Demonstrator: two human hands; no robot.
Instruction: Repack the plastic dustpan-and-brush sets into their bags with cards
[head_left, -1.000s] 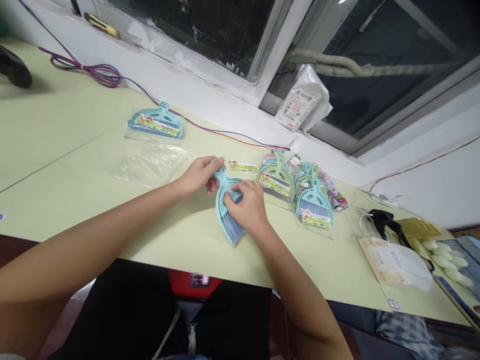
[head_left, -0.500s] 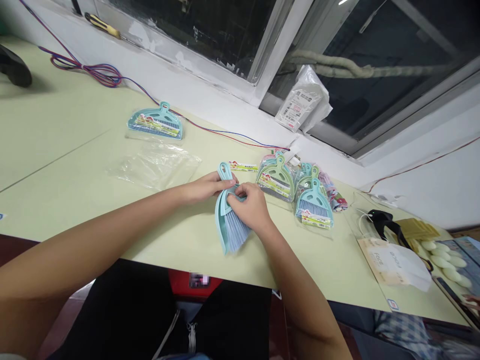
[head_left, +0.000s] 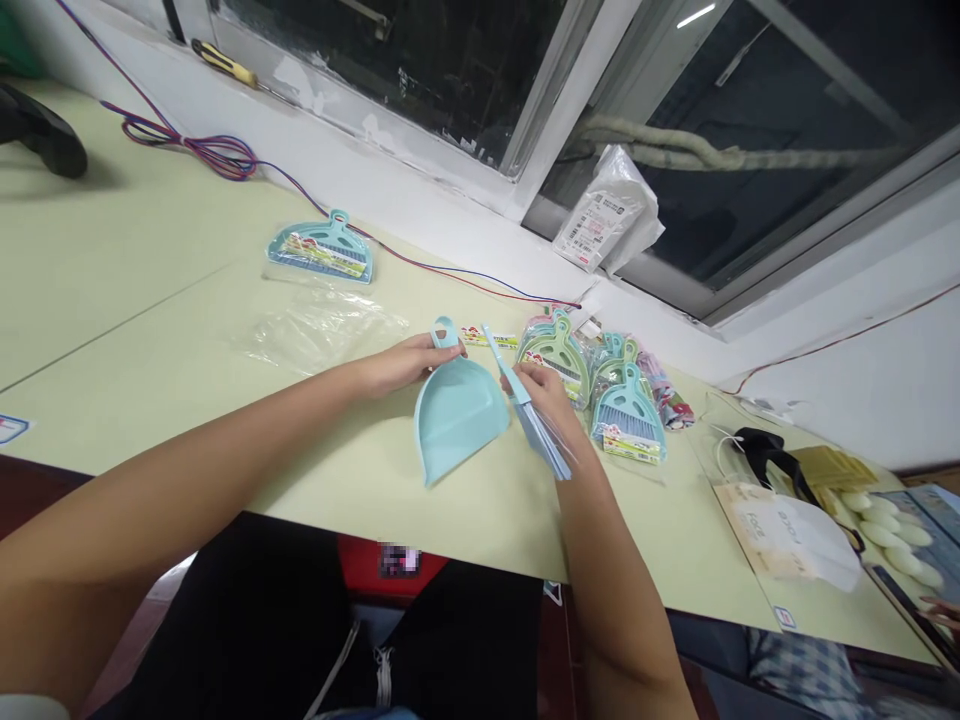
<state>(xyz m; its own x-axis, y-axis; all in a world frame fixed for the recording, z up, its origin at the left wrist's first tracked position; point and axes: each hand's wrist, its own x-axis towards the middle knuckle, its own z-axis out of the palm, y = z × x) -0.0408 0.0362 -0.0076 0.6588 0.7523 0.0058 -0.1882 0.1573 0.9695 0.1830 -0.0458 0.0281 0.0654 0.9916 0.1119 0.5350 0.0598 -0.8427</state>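
Observation:
My left hand (head_left: 411,362) is closed on the handle of a light blue dustpan (head_left: 459,412), its hollow side facing me. Just to the right, my right hand (head_left: 546,392) grips a small light blue brush (head_left: 534,425), seen nearly edge-on with its bristles pointing down and right. Dustpan and brush are apart from each other. Behind them lies a printed label strip (head_left: 487,337). A crumpled clear plastic bag (head_left: 315,325) rests left of the dustpan, beyond my left forearm.
A bagged blue dustpan set (head_left: 321,250) lies at the back left. Several bagged sets (head_left: 628,415) are grouped right of my right hand. Red and blue cable (head_left: 450,270) runs along the wall. A screwdriver (head_left: 225,63) lies on the sill. Farther right is a paper packet (head_left: 787,530).
The brush has come away from the dustpan. My right hand has moved right with it, while my left hand keeps the dustpan, now turned to show its inside.

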